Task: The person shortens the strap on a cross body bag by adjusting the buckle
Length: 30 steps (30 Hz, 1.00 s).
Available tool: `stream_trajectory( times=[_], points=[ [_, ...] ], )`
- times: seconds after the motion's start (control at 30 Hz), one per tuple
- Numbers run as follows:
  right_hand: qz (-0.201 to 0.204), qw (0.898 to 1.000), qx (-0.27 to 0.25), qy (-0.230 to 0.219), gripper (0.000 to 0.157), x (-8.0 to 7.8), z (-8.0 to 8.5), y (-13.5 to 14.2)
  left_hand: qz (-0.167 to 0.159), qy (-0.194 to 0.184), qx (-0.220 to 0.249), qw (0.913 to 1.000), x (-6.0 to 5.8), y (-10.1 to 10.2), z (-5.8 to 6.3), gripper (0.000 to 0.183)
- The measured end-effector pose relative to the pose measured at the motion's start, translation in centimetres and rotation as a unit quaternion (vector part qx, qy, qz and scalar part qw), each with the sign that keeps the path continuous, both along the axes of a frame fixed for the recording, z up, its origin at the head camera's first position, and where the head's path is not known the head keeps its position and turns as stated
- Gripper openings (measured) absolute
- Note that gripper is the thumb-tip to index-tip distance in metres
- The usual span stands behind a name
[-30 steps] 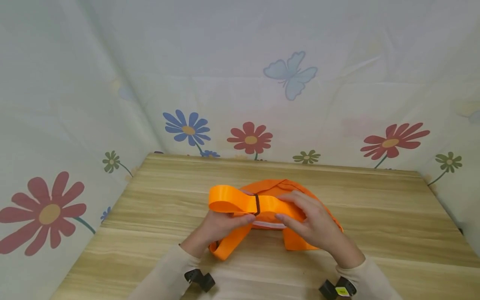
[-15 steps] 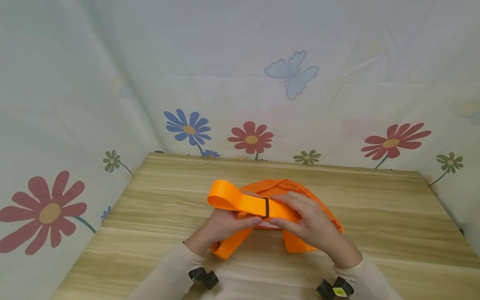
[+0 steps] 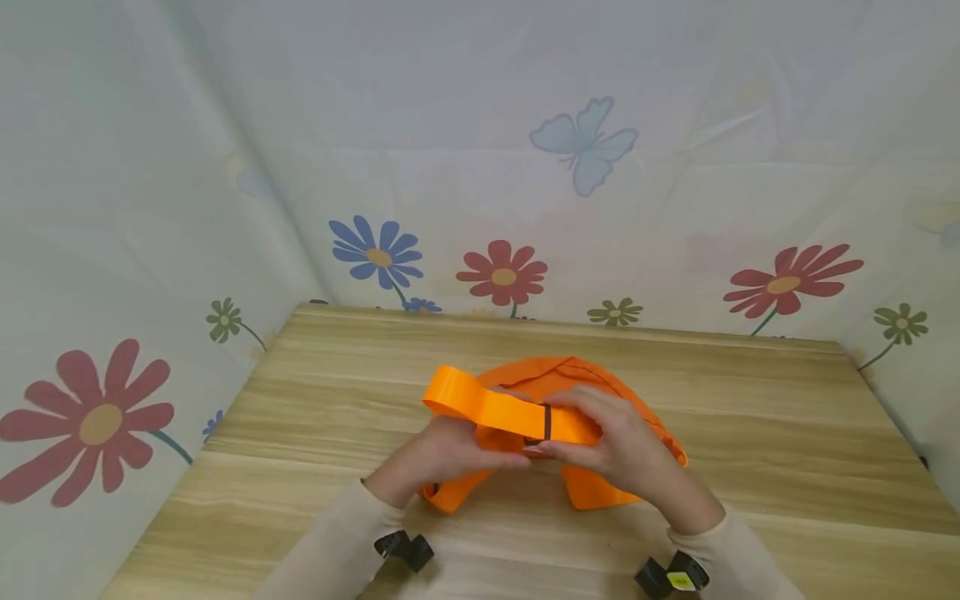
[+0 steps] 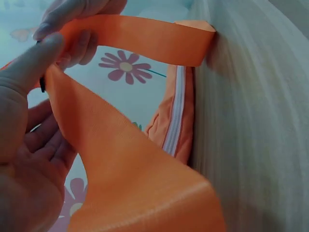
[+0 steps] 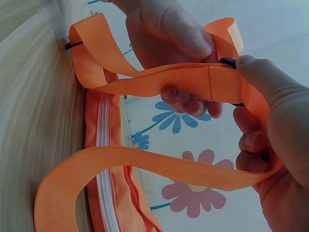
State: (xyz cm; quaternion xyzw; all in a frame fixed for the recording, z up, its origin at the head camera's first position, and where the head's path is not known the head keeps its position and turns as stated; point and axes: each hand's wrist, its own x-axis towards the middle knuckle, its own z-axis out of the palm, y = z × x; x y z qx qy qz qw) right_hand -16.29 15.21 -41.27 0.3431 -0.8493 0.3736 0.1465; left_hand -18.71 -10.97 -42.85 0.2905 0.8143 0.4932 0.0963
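Observation:
An orange waist bag (image 3: pixel 573 371) rests on the table, its white zipper (image 5: pixel 104 121) showing in both wrist views. Its orange strap (image 3: pixel 502 412) is raised above it, looping at the left end. A black slide buckle (image 3: pixel 547 422) sits on the strap between the hands. My left hand (image 3: pixel 442 454) holds the strap left of the buckle, thumb in front and fingers behind. With thumb and fingers, my right hand (image 3: pixel 626 446) pinches the strap right at the buckle; in the right wrist view its thumb (image 5: pixel 265 77) touches the buckle's edge. Some left fingers are hidden behind the strap.
A wood-grain table (image 3: pixel 750 417) lies under everything. Another black slider (image 5: pixel 74 45) is on a lower strap fold, near the tabletop. Behind the table hangs a pale cloth (image 3: pixel 420 125) printed with flowers and a butterfly.
The buckle has shifted right toward my right fingers, and the strap stretch left of it is longer. My left thumb has moved slightly right. The bag stays in place.

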Motion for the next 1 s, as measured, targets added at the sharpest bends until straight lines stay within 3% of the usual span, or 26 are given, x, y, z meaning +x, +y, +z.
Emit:
stream_trajectory(
  times=[0.1,0.33,0.53,0.8,1.0],
  points=[
    [-0.002,1.000,-0.004,-0.013,0.050,-0.1,0.0,0.2,0.016,0.002,-0.021,0.9996,0.3,0.1,0.0,0.059],
    [0.010,1.000,-0.001,-0.013,0.054,-0.4,-0.1,0.4,0.019,0.062,-0.034,0.9973,0.3,0.1,0.2,0.058],
    [0.013,0.999,0.026,-0.014,0.052,-0.3,0.1,0.5,0.006,0.060,-0.038,0.9975,0.3,0.1,0.3,0.058],
    [0.007,1.000,0.020,-0.009,0.049,-0.2,0.0,0.8,-0.001,0.058,-0.002,0.9983,0.5,-0.4,0.6,0.056],
    [-0.011,1.000,0.020,-0.007,0.050,-0.1,0.0,1.3,0.004,0.039,-0.028,0.9989,0.4,-1.5,0.4,0.061]
  ],
)
